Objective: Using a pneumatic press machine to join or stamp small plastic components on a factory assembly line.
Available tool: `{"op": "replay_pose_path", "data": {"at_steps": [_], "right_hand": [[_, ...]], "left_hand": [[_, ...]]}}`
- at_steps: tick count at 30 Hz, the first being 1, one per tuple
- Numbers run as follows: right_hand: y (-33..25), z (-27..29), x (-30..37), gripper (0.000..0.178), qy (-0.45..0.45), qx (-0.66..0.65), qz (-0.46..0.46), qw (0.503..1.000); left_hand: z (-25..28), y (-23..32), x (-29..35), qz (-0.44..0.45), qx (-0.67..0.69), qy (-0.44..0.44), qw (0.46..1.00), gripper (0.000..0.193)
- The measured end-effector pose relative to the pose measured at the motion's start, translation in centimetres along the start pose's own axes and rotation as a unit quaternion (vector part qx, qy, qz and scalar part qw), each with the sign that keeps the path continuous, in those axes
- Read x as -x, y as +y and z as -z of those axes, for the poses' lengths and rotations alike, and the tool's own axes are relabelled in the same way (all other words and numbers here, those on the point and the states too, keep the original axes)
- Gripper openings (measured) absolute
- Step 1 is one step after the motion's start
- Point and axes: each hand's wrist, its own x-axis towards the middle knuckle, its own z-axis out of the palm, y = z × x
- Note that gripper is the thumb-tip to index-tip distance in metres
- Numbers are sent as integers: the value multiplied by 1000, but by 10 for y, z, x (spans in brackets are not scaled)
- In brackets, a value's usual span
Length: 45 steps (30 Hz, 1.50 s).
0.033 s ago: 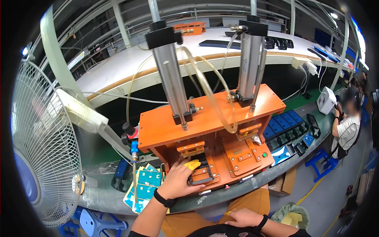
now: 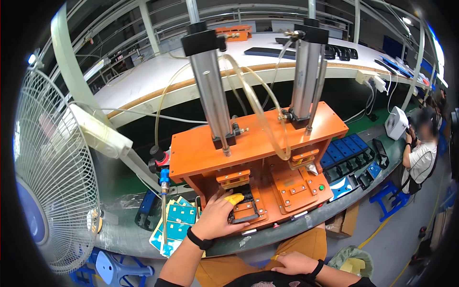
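Observation:
My left hand reaches into the left bay of an orange press, a yellow cover on one finger. Its fingers and thumb span a black plastic frame lying in the orange fixture, gripping its left side; the palm hides part of the frame. Above it hangs the left orange press head, raised clear of my fingers. My right hand rests on my thigh, apart from the press, fingers loosely extended with nothing seen in them. The right fixture holds no visible part.
Left of the press lie teal sheets and a blue-and-black part. A large fan stands far left. Blue trays sit to the right. Two air cylinders rise above. A lined bin stands low right; a person is beyond.
The whole view has shifted slightly. Both hands keep their places, the left at the black frame and the right on my thigh.

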Motion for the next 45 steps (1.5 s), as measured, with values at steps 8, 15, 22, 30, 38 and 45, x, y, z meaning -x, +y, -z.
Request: {"op": "replay_pose_path", "data": {"at_steps": [8, 15, 22, 30, 38, 45], "right_hand": [[-14, -3, -21, 52, 4, -4, 27, 1000], [-21, -5, -42, 48, 12, -21, 61, 998], [-57, 9, -88, 43, -33, 24, 122, 992], [-115, -20, -159, 62, 84, -146, 261, 951], [-133, -36, -220, 80, 53, -209, 191, 957], [-131, -40, -221, 83, 76, -162, 186, 966]], "left_hand": [[9, -2, 41, 25, 106, 48, 993, 88], [-24, -13, 135, 93, -38, 54, 993, 94], [-29, -16, 172, 186, 19, 121, 975, 84], [-42, -22, 257, 315, -89, 127, 936, 65], [-46, -24, 271, 307, -92, 103, 942, 59], [-31, -56, 278, 288, -6, 205, 935, 23]]}}
